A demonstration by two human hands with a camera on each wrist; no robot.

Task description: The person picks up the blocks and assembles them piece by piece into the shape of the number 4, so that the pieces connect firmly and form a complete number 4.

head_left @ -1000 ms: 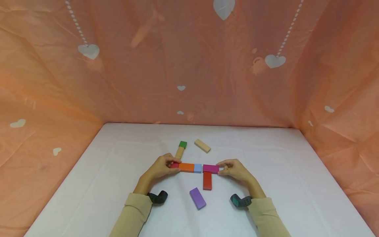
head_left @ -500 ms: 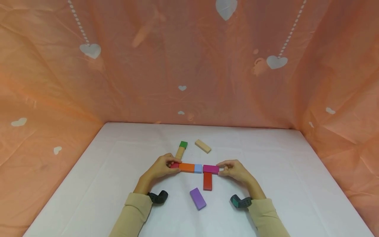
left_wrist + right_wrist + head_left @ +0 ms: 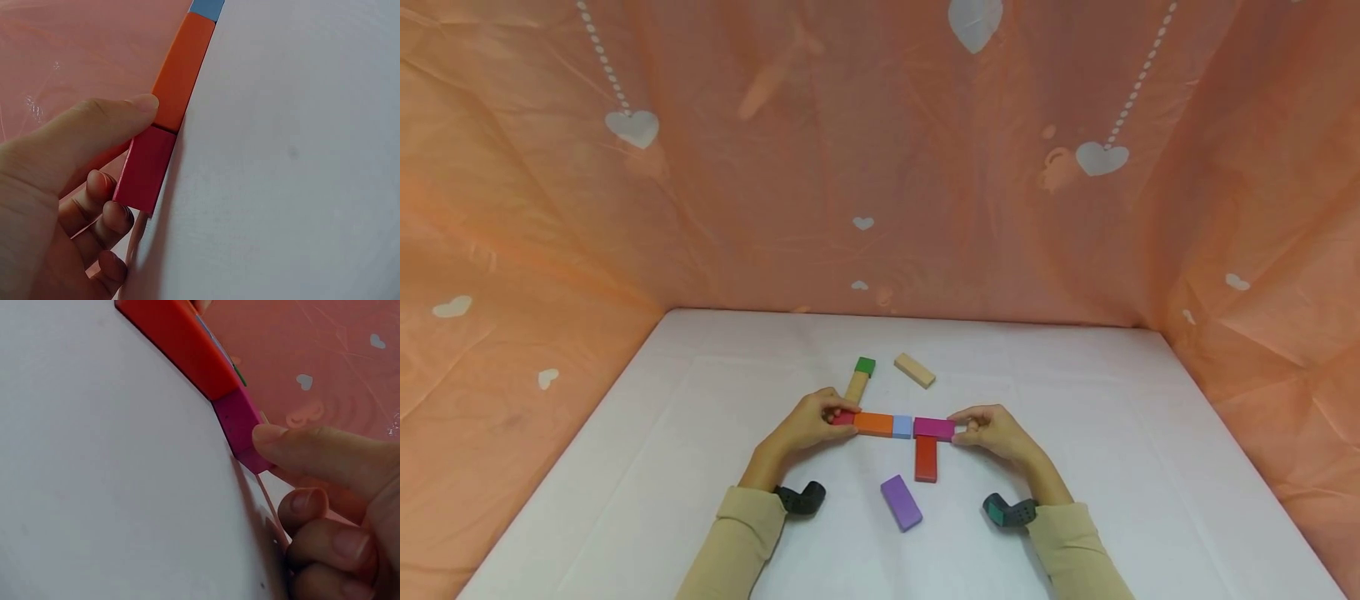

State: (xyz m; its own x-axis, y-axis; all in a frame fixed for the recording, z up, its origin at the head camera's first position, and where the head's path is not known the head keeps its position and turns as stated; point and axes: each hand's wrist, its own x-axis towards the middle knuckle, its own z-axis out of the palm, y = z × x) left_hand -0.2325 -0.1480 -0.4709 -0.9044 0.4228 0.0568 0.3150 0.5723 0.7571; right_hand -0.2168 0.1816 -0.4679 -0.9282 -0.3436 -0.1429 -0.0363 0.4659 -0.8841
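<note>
My left hand (image 3: pixel 808 419) grips a crimson block (image 3: pixel 145 169) at the left end of a row, its thumb tip reaching the joint with the orange block (image 3: pixel 874 424). Beyond the orange one sits a small light blue block (image 3: pixel 902 427). Close to that blue block, with a thin gap, lies a magenta block (image 3: pixel 933 428). The thumb and index finger of my right hand (image 3: pixel 996 431) pinch its right end, the other fingers curled in the right wrist view. A red block (image 3: pixel 926 459) extends from the magenta block's near side, touching it.
Behind the row's left end, a natural wood block (image 3: pixel 856 387) carries a green block (image 3: pixel 866 365) at its far end. Another plain wood block (image 3: pixel 914 371) lies further back. A purple block (image 3: pixel 901 502) lies in front. Orange cloth (image 3: pixel 880 167) hangs around the white table (image 3: pixel 1037 358).
The gap between the light blue block and the magenta block has narrowed slightly. Both hands keep nearly the same places and the same grips.
</note>
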